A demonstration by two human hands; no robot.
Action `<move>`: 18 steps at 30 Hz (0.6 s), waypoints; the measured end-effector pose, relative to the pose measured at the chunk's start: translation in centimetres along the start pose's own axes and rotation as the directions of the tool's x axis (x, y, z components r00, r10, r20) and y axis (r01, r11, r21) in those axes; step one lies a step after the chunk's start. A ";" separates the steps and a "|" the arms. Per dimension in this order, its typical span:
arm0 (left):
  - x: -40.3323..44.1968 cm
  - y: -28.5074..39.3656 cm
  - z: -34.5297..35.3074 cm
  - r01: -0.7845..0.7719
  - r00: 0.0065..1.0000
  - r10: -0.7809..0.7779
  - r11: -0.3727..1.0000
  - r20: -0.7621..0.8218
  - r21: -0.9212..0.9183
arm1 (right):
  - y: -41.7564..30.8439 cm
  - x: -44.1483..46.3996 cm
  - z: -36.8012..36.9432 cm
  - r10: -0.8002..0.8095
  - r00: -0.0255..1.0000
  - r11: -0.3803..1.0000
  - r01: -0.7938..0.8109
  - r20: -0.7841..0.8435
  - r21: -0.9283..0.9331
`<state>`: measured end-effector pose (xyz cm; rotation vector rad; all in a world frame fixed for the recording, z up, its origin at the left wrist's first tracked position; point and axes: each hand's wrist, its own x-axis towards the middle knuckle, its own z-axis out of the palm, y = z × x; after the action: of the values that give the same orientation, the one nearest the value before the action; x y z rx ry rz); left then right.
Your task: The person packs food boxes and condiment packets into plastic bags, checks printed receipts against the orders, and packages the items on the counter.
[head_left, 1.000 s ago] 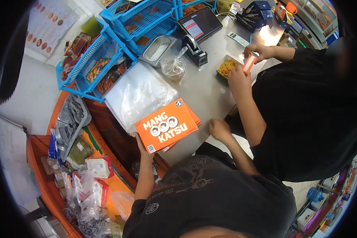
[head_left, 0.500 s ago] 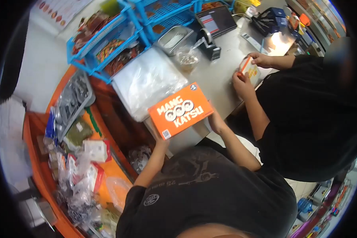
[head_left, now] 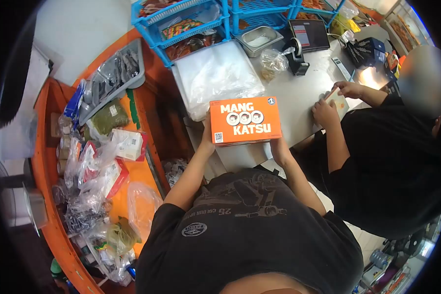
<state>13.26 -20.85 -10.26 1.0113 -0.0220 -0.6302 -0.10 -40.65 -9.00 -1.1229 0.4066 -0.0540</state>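
Note:
An orange cardboard box printed "MANG KATSU", with three cartoon faces and a QR code, is held up in front of my chest. My left hand grips its left side, and its fingers are mostly hidden by the box. On the lower right, my right hand holds the other side, fingers partly behind and under it. Just beyond the box lies a stack of clear plastic bags on the counter.
Blue plastic racks with packets stand at the back, near a metal tray and a tape dispenser. At right, a co-worker's hands hold a thin white and orange piece. Left, an orange shelf carries bags and boxes.
The box has turned from a tilt to nearly level, still between both my hands. My view has shifted, so the counter items appear farther right. The co-worker's piece now shows at a different angle.

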 end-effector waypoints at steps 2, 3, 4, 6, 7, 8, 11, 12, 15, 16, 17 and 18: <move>0.0 0.1 0.1 0.012 1.000 -0.011 0.999 -0.025 0.040 | -0.1 -0.2 0.0 -0.009 1.000 1.000 0.009 0.016 -0.010; -0.1 0.2 0.2 0.020 0.999 -0.018 0.998 -0.041 0.058 | -0.5 -0.4 0.2 -0.018 1.000 1.000 0.019 0.025 -0.018; -0.4 0.1 0.2 0.031 0.998 -0.026 0.997 -0.056 0.076 | -0.7 -0.4 0.3 -0.027 0.999 0.999 0.028 0.034 -0.025; -1.4 0.0 0.0 0.016 1.000 -0.016 1.000 -0.011 0.015 | 0.0 0.0 -0.1 -0.067 0.997 0.997 0.069 0.047 -0.043; -1.8 -0.3 -0.2 0.038 0.999 -0.037 0.995 -0.011 0.091 | 0.4 0.1 -0.2 -0.085 0.995 0.995 0.088 0.051 -0.048; -2.3 -0.6 -0.4 0.060 0.998 -0.059 0.984 -0.012 0.166 | 0.9 0.2 -0.2 -0.112 0.993 0.994 0.112 0.029 0.001; -3.3 -1.4 -1.7 0.001 1.000 -0.005 0.954 0.014 0.299 | 3.2 1.3 -2.1 -0.096 0.993 0.995 0.098 0.073 -0.035; -3.3 -1.8 -2.4 -0.043 0.999 0.035 0.944 0.030 0.327 | 3.8 1.1 -1.8 -0.107 0.994 0.992 0.105 0.019 0.074; -2.9 -2.4 -4.3 -0.080 0.997 0.068 0.919 0.046 0.386 | 4.1 0.5 -1.7 -0.204 0.978 0.979 0.205 0.032 -0.022; -2.8 -2.4 -4.4 -0.066 0.997 0.052 0.941 0.050 0.333 | 4.0 0.6 -2.0 -0.164 0.986 0.986 0.164 0.023 -0.003; -2.6 -2.4 -4.4 -0.052 0.998 0.038 0.959 0.057 0.278 | 3.7 1.1 -2.5 -0.125 0.992 0.992 0.125 0.017 0.015; -2.2 -2.3 -4.6 0.013 0.999 -0.018 0.995 0.048 0.102 | 3.2 1.7 -2.8 -0.088 0.996 0.996 0.088 0.015 0.035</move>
<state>11.74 -17.00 -13.97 1.0946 -0.0899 -0.6738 -0.03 -42.06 -13.33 -1.1062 0.3399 -0.1287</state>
